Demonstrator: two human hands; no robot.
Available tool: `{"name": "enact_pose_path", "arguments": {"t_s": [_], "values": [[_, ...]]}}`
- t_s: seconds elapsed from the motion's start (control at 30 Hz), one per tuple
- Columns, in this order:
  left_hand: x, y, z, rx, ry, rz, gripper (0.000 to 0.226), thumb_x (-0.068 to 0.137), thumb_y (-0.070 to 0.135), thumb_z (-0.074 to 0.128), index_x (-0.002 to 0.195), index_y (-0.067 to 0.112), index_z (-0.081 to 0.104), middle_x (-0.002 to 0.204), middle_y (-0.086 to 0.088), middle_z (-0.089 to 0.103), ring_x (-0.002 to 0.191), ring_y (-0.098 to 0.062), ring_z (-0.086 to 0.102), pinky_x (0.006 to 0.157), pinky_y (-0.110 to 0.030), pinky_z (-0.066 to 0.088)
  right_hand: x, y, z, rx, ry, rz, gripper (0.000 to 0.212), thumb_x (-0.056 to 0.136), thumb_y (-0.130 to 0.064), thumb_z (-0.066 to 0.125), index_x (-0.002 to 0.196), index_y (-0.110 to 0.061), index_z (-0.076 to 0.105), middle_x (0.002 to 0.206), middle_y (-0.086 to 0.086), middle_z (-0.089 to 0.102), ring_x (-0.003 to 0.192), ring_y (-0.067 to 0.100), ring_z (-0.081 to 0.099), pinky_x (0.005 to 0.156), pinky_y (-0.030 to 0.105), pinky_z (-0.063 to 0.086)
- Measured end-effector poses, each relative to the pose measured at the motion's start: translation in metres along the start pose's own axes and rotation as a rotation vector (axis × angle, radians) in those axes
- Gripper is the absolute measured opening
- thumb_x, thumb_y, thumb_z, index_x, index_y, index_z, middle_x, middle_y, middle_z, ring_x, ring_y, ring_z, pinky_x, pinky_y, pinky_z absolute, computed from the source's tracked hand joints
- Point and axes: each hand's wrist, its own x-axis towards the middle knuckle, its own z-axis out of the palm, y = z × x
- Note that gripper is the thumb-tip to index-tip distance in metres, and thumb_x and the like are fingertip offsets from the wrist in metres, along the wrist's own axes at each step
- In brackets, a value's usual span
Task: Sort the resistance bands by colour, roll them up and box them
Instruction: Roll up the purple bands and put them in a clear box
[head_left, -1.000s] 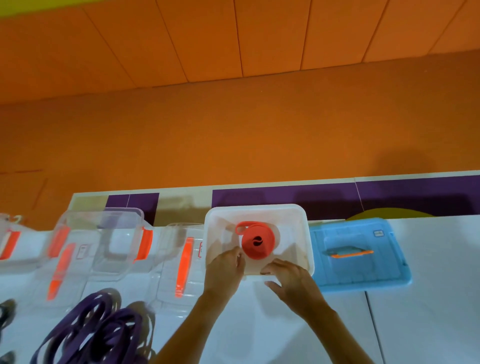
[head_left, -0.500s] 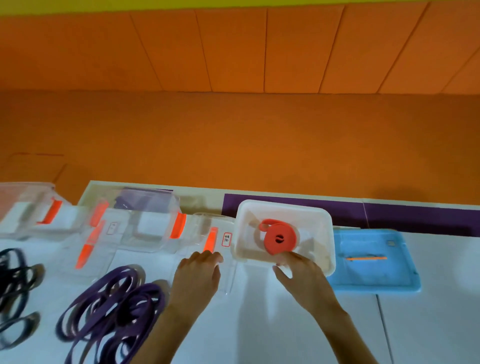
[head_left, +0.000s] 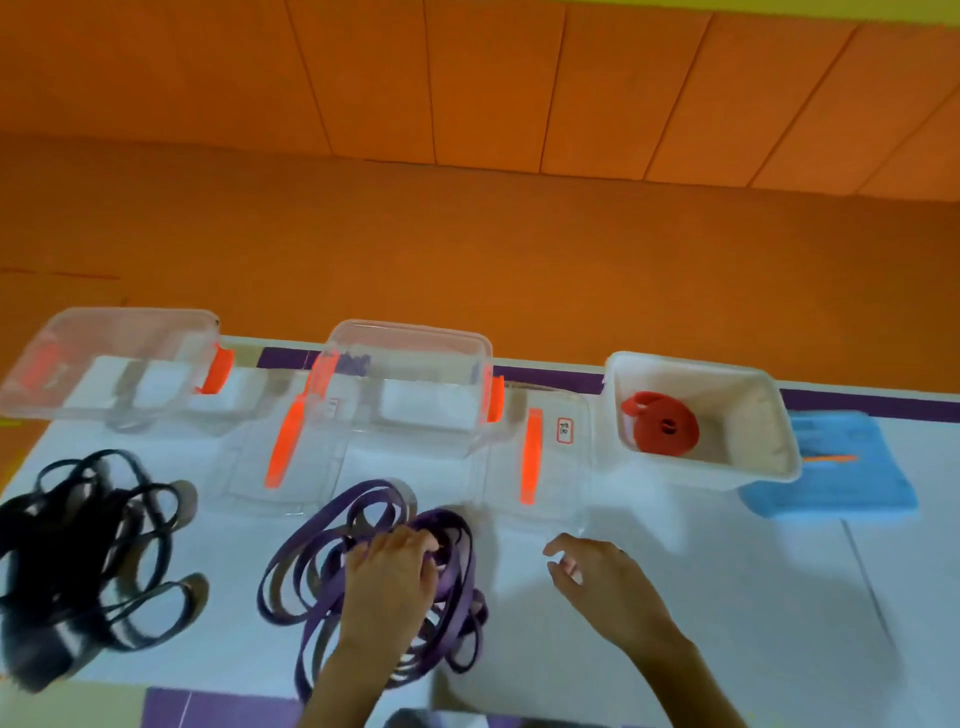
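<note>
A rolled red band (head_left: 661, 423) lies inside the white box (head_left: 769, 415) at the right. Loose purple bands (head_left: 317, 571) are heaped on the white table (head_left: 727, 597) in the middle. My left hand (head_left: 387, 577) rests on top of that heap, its fingers curled down into the loops. My right hand (head_left: 597, 577) hovers over bare table to the right of the heap, fingers loosely bent and holding nothing. A tangle of black bands (head_left: 98, 545) lies at the left.
Two clear boxes with orange clips stand along the far edge, one at the left (head_left: 119, 358), one in the middle (head_left: 405, 384). Clear lids with orange handles (head_left: 530, 457) lie in front of them. A blue lid (head_left: 836, 467) sits right of the white box.
The view swung left. My left hand moved from the clear lid down onto the purple bands. My right hand left the white box and came back over the table.
</note>
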Motion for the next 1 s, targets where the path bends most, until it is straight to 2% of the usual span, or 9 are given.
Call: {"name": "enact_pose_path", "arguments": {"t_s": [0.07, 0.17, 0.27, 0.33, 0.47, 0.6, 0.8, 0.93, 1.0], "values": [[-0.012, -0.034, 0.006, 0.006, -0.031, -0.037, 0.023, 0.103, 0.038, 0.056, 0.123, 0.038, 0.067, 0.123, 0.017, 0.068, 0.119, -0.010, 0.063, 0.111, -0.040, 0.043, -0.002, -0.018, 0.032, 0.038, -0.070, 0.054, 0.022, 0.103, -0.046, 0.058, 0.121, -0.039, 0.067, 0.104, -0.013, 0.076, 0.092, 0.004, 0.071, 0.085, 0.014, 0.048], [-0.029, -0.077, 0.007, -0.068, -0.040, -0.107, 0.024, 0.101, 0.037, 0.062, 0.122, 0.034, 0.071, 0.125, 0.013, 0.070, 0.121, -0.016, 0.066, 0.111, -0.047, 0.045, 0.004, -0.040, 0.080, 0.093, -0.148, 0.144, 0.035, 0.102, -0.052, 0.059, 0.132, -0.036, 0.061, 0.116, -0.007, 0.075, 0.098, 0.009, 0.070, 0.090, 0.020, 0.050], [-0.044, -0.112, 0.006, -0.055, -0.115, -0.169, 0.031, 0.101, 0.039, 0.061, 0.132, 0.033, 0.066, 0.139, 0.011, 0.062, 0.138, -0.021, 0.053, 0.119, -0.051, 0.039, 0.011, -0.065, 0.116, 0.262, -0.168, 0.289, 0.064, 0.099, -0.061, 0.058, 0.152, -0.028, 0.046, 0.138, 0.004, 0.068, 0.120, 0.022, 0.067, 0.100, 0.030, 0.048], [-0.050, -0.130, 0.009, -0.082, -0.199, -0.201, 0.033, 0.104, 0.041, 0.057, 0.135, 0.033, 0.060, 0.143, 0.010, 0.059, 0.141, -0.023, 0.050, 0.117, -0.049, 0.043, 0.015, -0.076, 0.134, 0.364, -0.157, 0.360, 0.072, 0.098, -0.059, 0.062, 0.155, -0.019, 0.044, 0.144, 0.010, 0.064, 0.126, 0.029, 0.066, 0.107, 0.037, 0.051], [-0.056, -0.146, 0.014, -0.239, -0.249, -0.189, 0.025, 0.105, 0.034, 0.057, 0.129, 0.029, 0.062, 0.131, 0.008, 0.067, 0.121, -0.018, 0.064, 0.108, -0.045, 0.050, 0.018, -0.083, 0.150, 0.315, -0.092, 0.350, 0.033, 0.096, -0.044, 0.070, 0.113, -0.015, 0.072, 0.106, 0.005, 0.078, 0.093, 0.020, 0.074, 0.096, 0.039, 0.061], [-0.053, -0.148, 0.015, -0.289, -0.274, -0.151, 0.024, 0.104, 0.032, 0.059, 0.128, 0.029, 0.064, 0.129, 0.010, 0.066, 0.118, -0.014, 0.065, 0.104, -0.039, 0.051, 0.012, -0.086, 0.148, 0.399, -0.038, 0.344, 0.019, 0.091, -0.029, 0.075, 0.088, -0.010, 0.077, 0.080, 0.010, 0.077, 0.076, 0.026, 0.076, 0.083, 0.044, 0.065], [-0.038, -0.135, 0.012, -0.453, -0.337, -0.018, 0.024, 0.102, 0.024, 0.064, 0.126, 0.028, 0.066, 0.115, 0.011, 0.070, 0.107, -0.008, 0.067, 0.096, -0.030, 0.056, -0.007, -0.101, 0.115, 0.869, 0.052, 0.469, 0.020, 0.088, -0.011, 0.078, 0.106, -0.008, 0.070, 0.086, 0.013, 0.080, 0.074, 0.028, 0.081, 0.070, 0.039, 0.068], [-0.029, -0.119, -0.004, -0.593, -0.602, 0.190, 0.053, 0.095, 0.005, 0.063, 0.137, 0.037, 0.061, 0.132, 0.021, 0.066, 0.124, 0.003, 0.059, 0.100, -0.014, 0.049, -0.025, -0.126, 0.079, 1.058, 0.104, 0.371, 0.013, 0.093, -0.011, 0.076, 0.105, -0.006, 0.072, 0.091, 0.015, 0.081, 0.081, 0.034, 0.081, 0.077, 0.045, 0.067], [-0.027, -0.107, -0.015, -0.653, -0.693, 0.261, 0.057, 0.092, 0.000, 0.059, 0.135, 0.037, 0.066, 0.130, 0.021, 0.071, 0.126, 0.006, 0.061, 0.096, -0.008, 0.048, -0.032, -0.136, 0.059, 1.104, 0.136, 0.295, 0.014, 0.095, -0.010, 0.075, 0.108, -0.007, 0.070, 0.092, 0.015, 0.081, 0.084, 0.033, 0.081, 0.076, 0.044, 0.067]]}}
